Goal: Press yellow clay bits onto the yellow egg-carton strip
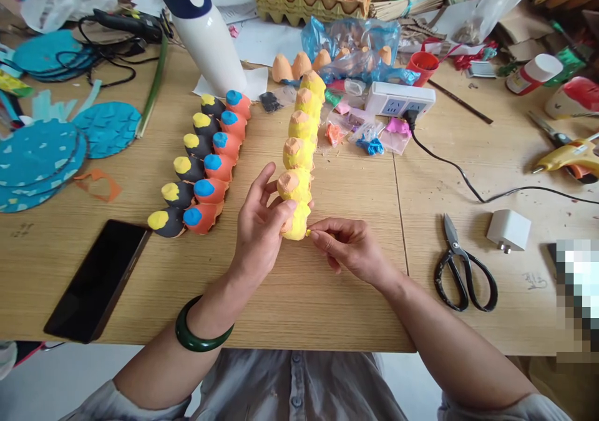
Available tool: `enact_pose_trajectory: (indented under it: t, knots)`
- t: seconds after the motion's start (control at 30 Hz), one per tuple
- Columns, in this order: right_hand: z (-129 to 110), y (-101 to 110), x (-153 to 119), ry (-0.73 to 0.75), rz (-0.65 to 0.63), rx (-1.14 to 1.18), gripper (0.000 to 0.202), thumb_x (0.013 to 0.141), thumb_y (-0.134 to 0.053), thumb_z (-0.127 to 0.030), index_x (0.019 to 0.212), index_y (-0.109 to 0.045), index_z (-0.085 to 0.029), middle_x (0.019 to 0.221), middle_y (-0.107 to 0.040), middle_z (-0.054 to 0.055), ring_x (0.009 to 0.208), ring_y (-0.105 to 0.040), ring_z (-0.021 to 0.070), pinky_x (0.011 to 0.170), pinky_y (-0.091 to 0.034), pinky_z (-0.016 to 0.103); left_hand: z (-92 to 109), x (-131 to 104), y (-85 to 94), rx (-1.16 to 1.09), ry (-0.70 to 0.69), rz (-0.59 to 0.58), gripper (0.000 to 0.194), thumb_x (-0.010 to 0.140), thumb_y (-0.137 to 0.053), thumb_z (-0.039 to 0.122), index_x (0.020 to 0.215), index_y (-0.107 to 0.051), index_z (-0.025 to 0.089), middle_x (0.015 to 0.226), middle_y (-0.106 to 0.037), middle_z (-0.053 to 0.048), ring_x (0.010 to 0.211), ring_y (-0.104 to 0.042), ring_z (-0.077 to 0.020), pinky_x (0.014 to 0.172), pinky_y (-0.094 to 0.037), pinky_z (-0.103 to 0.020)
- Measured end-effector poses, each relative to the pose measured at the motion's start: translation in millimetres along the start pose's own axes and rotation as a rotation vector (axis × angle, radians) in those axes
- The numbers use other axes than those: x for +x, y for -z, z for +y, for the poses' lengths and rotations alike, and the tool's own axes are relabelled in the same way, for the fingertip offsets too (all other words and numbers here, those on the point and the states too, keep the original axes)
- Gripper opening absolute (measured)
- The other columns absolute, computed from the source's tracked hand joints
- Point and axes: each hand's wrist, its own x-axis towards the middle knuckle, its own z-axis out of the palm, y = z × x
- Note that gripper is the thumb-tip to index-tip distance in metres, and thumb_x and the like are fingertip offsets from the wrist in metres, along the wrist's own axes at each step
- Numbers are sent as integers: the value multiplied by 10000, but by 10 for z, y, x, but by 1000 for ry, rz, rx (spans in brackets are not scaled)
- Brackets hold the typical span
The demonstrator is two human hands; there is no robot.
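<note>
A long egg-carton strip, covered in yellow with bare tan tips, is held up over the table. My left hand grips its near end, thumb on top and fingers around the side. At the strip's lower right corner, my right hand pinches a tiny yellow bit between thumb and forefinger. To the left lie two finished-looking carton strips side by side: a black one with yellow tips and an orange-red one with blue tips.
A black phone lies front left, black-handled scissors and a white adapter right. A white bottle, power strip with cable, and red cup stand behind. Blue discs lie left; a glue gun lies right.
</note>
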Motion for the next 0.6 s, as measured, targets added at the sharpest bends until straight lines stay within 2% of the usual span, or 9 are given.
enact_pose_trajectory:
  t: [0.17, 0.4, 0.6]
  knots:
    - [12, -4, 9, 14, 0, 14, 295, 856, -765, -446, 878, -753, -151, 621, -553, -54, 394, -439, 36, 319, -339, 159, -20, -19, 1, 5, 2, -8, 562, 781, -812, 287, 1307, -613, 290, 1243, -668, -49, 1112, -726, -286, 907, -649, -413]
    - [-7, -1, 12, -51, 4, 112, 316, 753, -879, -430, 834, -741, -157, 611, -561, -67, 388, -435, 29, 327, -338, 163, -35, -40, -32, -9, 30, -12, 522, 814, -749, 239, 1311, -598, 287, 1299, -649, -51, 1169, -708, -286, 997, -611, -475]
    - [14, -24, 10, -69, -12, 189, 323, 750, -883, -424, 795, -708, -156, 607, -538, -75, 392, -449, 28, 338, -347, 158, -38, -58, -70, -35, 71, 4, 545, 798, -731, 223, 1319, -581, 275, 1336, -648, -51, 1148, -710, -252, 954, -633, -408]
